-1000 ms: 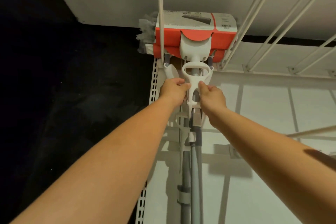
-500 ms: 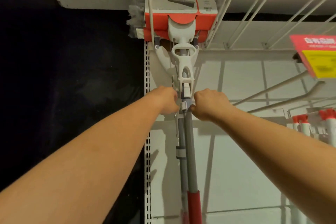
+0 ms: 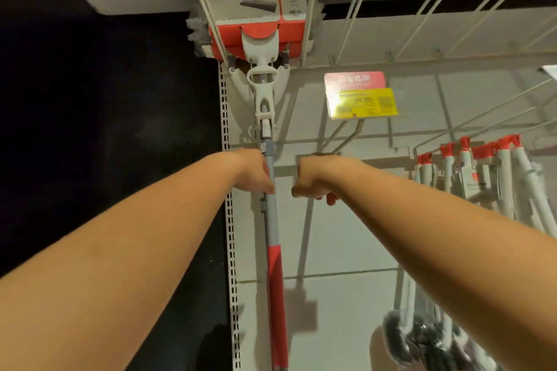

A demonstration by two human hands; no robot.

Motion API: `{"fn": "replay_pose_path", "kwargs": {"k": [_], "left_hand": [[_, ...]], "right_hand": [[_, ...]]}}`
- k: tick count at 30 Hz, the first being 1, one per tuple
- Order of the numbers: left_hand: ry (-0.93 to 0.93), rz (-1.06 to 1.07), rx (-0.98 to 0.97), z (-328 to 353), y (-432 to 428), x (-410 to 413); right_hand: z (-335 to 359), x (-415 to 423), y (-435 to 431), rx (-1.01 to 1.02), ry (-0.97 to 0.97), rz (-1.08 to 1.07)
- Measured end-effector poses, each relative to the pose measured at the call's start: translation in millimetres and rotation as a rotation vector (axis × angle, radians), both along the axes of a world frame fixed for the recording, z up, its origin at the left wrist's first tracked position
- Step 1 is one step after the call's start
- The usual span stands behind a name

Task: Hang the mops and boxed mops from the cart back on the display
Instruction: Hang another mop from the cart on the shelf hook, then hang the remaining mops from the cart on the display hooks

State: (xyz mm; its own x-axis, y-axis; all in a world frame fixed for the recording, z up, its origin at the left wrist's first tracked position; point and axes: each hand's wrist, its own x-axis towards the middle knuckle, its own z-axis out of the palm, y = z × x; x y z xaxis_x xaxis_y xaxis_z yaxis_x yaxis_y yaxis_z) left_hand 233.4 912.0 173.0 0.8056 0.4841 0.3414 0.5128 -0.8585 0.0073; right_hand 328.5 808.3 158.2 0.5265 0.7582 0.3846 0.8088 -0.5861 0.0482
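A mop hangs at the left end of the white display panel. Its head, in a red and white cardboard sleeve, is up between the wire hooks. Below it come a white yoke, a grey pole and a red grip. My left hand is closed against the grey pole just under the yoke. A short way to the right of the pole, my right hand is a loose fist, not touching the pole and holding nothing.
White wire hooks run overhead from the display's top rail. A pink and yellow price tag sticks out right of the mop. Several white mops with red caps hang at the right, with dark fluffy heads lower down. A black wall is at the left.
Both hands have slid down from the white yoke to the grey pole. The right hand has come off the mop and moved right. The view has tilted down and rightwards.
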Motion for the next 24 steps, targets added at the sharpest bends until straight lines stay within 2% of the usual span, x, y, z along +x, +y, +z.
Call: {"fn": "replay_pose_path", "kwargs": {"k": [5, 10, 19, 24], "left_hand": [[-0.012, 0.031, -0.055, -38, -61, -6], [0.068, 0.066, -0.077, -79, -113, -10], [0.13, 0.055, -0.058, -100, -176, -18], [0.183, -0.01, -0.053, -114, -206, -18]], "right_hand": [[-42, 1, -63, -0.083, -0.011, 0.007], [-74, -7, -118, -0.2, 0.004, 0.033], [-96, -17, -178, -0.187, 0.075, 0.019], [-110, -25, -222, -0.189, 0.086, -0.069]]}}
